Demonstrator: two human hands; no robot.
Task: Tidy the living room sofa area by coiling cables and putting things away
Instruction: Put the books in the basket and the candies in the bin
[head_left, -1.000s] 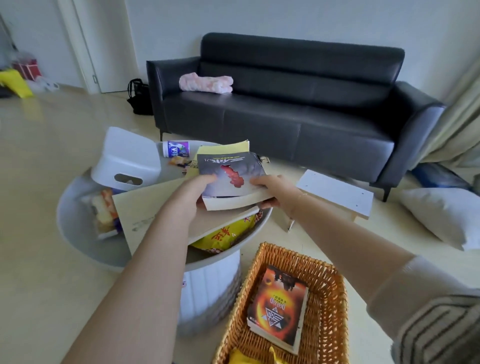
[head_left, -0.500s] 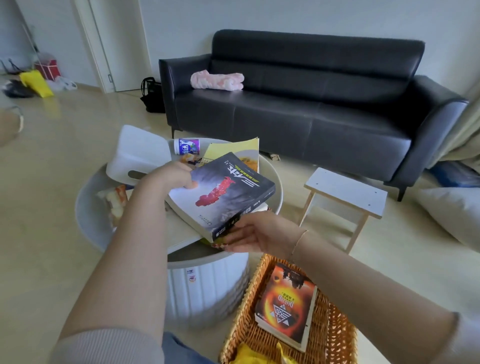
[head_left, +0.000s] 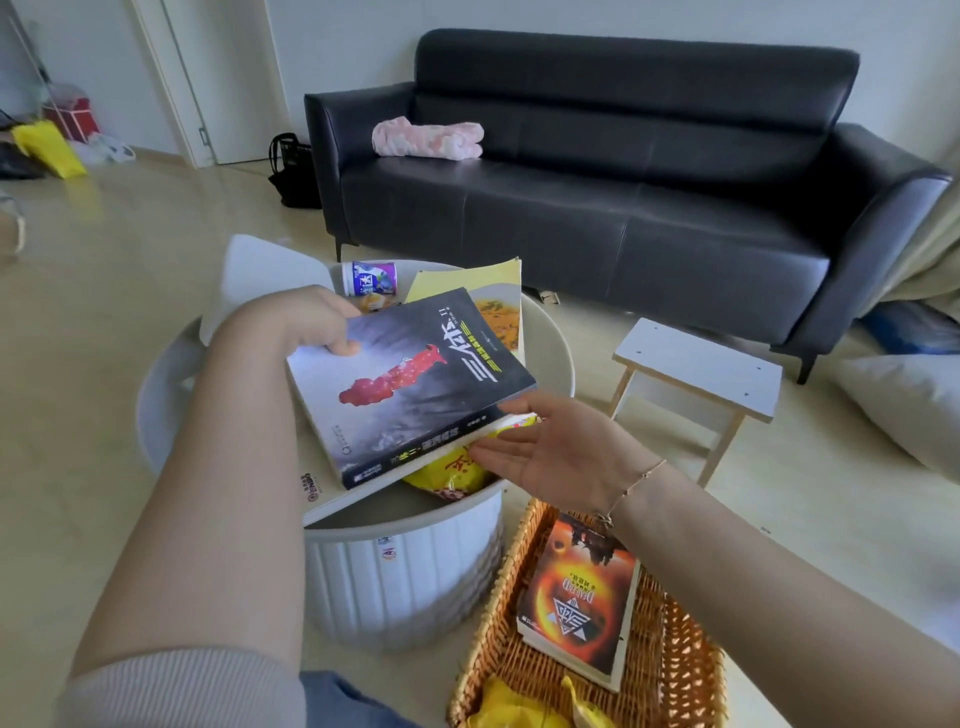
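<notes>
book in hand, and it had swung round: the thick dark-covered paperback with the red shape on its front (head_left: 410, 384) sat square between both hands a second before, then half a second on it was tilting with the right hand underneath, and at this moment it was angled spine-down toward the person, lifted off the clutter of the round white ribbed side table (head_left: 550, 353). left hand (head_left: 306, 322) gripped the far left corner, thumb curled on the cover; right hand (head_left: 561, 452) was flat and palm-up, fingers straight, slid under the near right edge and bearing it rather than clutching. hands were apart, one at each end of the book. by my reading that turn meant the book was on its way off the table and down into the woven wicker basket (head_left: 685, 654) on the floor just beside the table, where an orange-and-black paperback (head_left: 576, 603) already lay flat. the book looked stiff, heavy, glossy, a little worn at its corners. a crinkled yellow snack bag (head_left: 447, 475) poked out beneath it, a yellow-covered magazine (head_left: 488, 296) lay behind, and no cable showed anywhere, so the coiling was seemingly yet to come.
</notes>
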